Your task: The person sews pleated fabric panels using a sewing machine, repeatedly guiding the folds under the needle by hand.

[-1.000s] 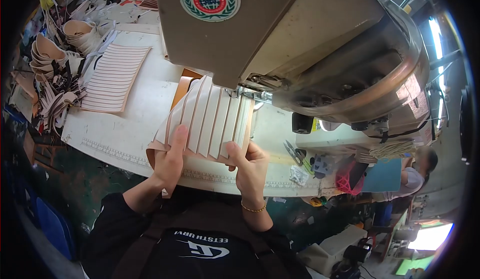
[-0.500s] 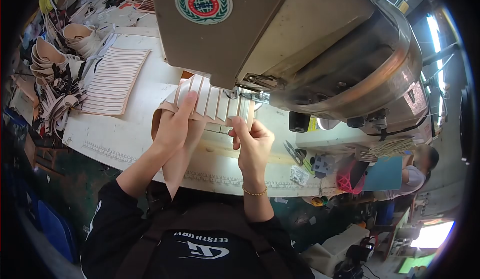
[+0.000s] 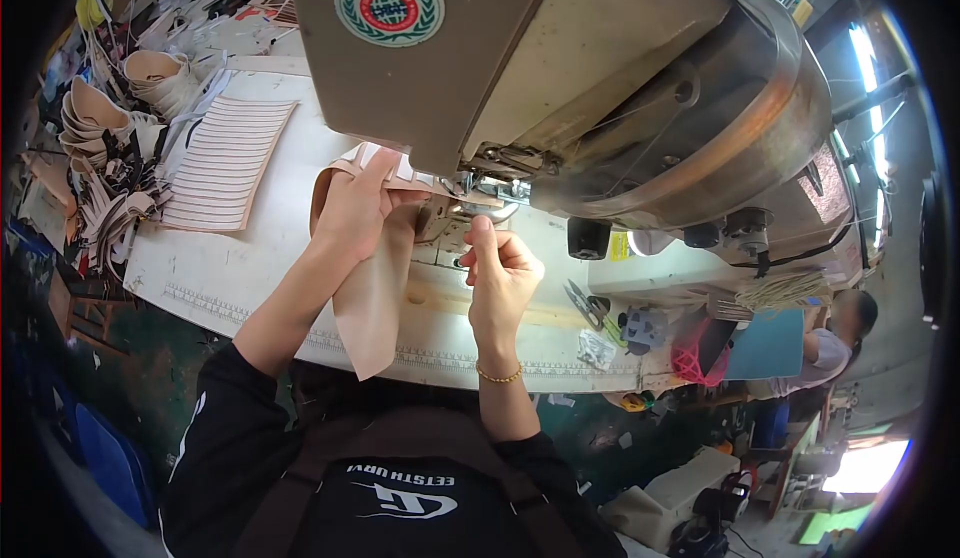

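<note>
Taking the head view as a dial, a heap of curled beige pieces [image 3: 92, 118] lay toward ten o'clock, at the far left. Just beside it, also toward ten, a striped panel [image 3: 230, 163] rested flat on the white desk [image 3: 285, 218]. Nearer the centre came the left hand [image 3: 360, 203], its grip clamped on a pleated piece [image 3: 404, 170] with the thumb on top. That piece reached from the hand toward three o'clock, its end at the presser foot [image 3: 470, 188] of a sewing machine [image 3: 420, 88]; a plain beige length [image 3: 375, 308] hung down at six o'clock from the hand. The right hand [image 3: 505, 273] hovered at four o'clock from the left, just below the foot, thumb raised and fingers curled — whether its grip was closed on anything, I cannot tell. Farther right, toward four o'clock, lay scissors [image 3: 590, 308], then a pink mesh basket [image 3: 695, 358] and a blue sheet [image 3: 765, 346]. Beyond them — between three and four — sat another person [image 3: 825, 358].
</note>
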The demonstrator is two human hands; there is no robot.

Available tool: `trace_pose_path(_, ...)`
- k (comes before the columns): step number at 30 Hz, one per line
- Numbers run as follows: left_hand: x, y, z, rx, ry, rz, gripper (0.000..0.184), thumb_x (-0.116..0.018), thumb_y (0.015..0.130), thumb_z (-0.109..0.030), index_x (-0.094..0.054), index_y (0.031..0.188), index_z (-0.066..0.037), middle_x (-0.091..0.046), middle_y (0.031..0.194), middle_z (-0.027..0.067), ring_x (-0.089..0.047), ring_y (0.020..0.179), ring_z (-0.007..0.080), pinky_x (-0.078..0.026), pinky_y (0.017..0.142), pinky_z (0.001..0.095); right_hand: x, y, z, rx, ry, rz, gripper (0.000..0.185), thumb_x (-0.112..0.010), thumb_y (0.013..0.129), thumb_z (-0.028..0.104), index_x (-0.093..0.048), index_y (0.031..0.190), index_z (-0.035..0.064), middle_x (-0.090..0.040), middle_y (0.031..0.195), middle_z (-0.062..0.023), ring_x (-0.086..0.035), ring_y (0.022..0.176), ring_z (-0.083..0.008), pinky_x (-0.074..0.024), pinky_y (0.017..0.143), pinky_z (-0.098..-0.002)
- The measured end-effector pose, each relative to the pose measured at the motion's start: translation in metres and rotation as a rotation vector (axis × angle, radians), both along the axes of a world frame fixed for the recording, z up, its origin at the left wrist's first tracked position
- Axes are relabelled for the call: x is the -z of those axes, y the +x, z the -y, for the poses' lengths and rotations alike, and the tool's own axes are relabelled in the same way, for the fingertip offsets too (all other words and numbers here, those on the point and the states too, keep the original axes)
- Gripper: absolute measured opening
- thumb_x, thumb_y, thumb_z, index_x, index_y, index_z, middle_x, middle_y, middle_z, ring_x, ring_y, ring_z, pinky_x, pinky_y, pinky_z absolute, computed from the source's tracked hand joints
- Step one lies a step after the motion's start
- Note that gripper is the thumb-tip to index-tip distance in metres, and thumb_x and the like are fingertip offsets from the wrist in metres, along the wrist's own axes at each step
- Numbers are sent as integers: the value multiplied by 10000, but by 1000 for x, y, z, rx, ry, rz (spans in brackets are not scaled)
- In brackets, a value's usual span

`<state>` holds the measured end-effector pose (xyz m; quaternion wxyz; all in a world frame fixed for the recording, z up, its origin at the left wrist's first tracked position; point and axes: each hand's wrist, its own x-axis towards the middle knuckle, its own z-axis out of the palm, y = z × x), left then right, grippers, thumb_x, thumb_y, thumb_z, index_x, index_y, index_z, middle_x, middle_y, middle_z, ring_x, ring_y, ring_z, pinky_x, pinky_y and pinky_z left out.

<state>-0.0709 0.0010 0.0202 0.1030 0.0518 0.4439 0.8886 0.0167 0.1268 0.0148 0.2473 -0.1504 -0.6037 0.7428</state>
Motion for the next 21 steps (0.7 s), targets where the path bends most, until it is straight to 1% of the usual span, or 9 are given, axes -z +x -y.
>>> trace_pose_path(3, 0, -2, 1, 3, -1, 4, 276, -458, 844, -83, -468, 1033, 117, -550, 941, 137, -582, 743, 179, -509, 638, 246, 2, 2, 3, -27, -2, -2, 265, -619, 813, 200, -576, 631, 12, -533, 521, -24, -448, 431, -50, -307, 365, -152)
trace_pose_path(8, -10, -7, 3, 5, -74, 55, 258, -472, 840, -80, -477, 1019, 107, -554, 919, 138, -569, 712, 163, -486, 602, 226, 1, 2, 16, -118, 22, 36, 287, -597, 830, 205, -570, 613, 19, -504, 520, -4, -460, 451, -54, -318, 403, -155)
trace_pose_path(13, 2, -10, 12, 46, 25, 176, 182, -492, 845, -97, -519, 924, 65, -552, 834, 106, -526, 648, 126, -409, 520, 194, 12, -4, 27, -112, 74, -92, 276, -579, 842, 197, -570, 637, 14, -507, 546, 0, -465, 480, -51, -322, 423, -151)
trace_pose_path(14, 6, -1, 17, 55, 54, 213, 163, -497, 849, -104, -529, 896, 49, -548, 802, 91, -508, 630, 111, -383, 506, 189, 14, -6, 28, -164, 35, -86, 262, -580, 842, 191, -574, 650, 13, -515, 561, -2, -470, 489, -51, -326, 429, -148)
trace_pose_path(15, -4, 20, 22, 48, -49, 274, 136, -495, 856, -110, -530, 844, 21, -522, 742, 58, -474, 611, 93, -375, 520, 194, 15, -8, 28, -216, -4, -80, 249, -581, 841, 185, -577, 663, 11, -524, 576, -4, -474, 499, -52, -329, 436, -144)
trace_pose_path(17, -9, 73, 19, 1, -24, 401, 116, -488, 862, -121, -520, 838, -12, -494, 711, 37, -443, 595, 88, -370, 539, 202, 16, -11, 29, -319, -85, -67, 222, -583, 840, 172, -584, 690, 8, -542, 607, -9, -483, 517, -52, -337, 450, -137)
trace_pose_path(18, -41, 102, 19, 170, -766, -11, 116, -466, 876, -132, -506, 836, -32, -473, 699, 24, -410, 578, 86, -359, 535, 215, 16, -10, 28, -320, -89, -65, 222, -583, 840, 172, -584, 690, 8, -542, 607, -9, -483, 517, -52, -337, 450, -137)
trace_pose_path(19, -14, 123, 21, 344, -76, 312, 110, -442, 889, -116, -500, 847, -32, -459, 691, 16, -384, 573, 86, -354, 541, 226, 16, -7, 23, -370, -109, -30, 206, -587, 837, 165, -586, 707, 6, -551, 625, -15, -487, 524, -55, -346, 459, -137)
trace_pose_path(21, -23, 143, 32, 1014, 24, -481, 101, -441, 889, -89, -503, 853, -17, -485, 715, 14, -412, 593, 96, -364, 561, 216, 13, -1, 9, -470, -150, 37, 177, -595, 832, 152, -591, 740, 1, -570, 663, -27, -494, 538, -61, -365, 478, -137)
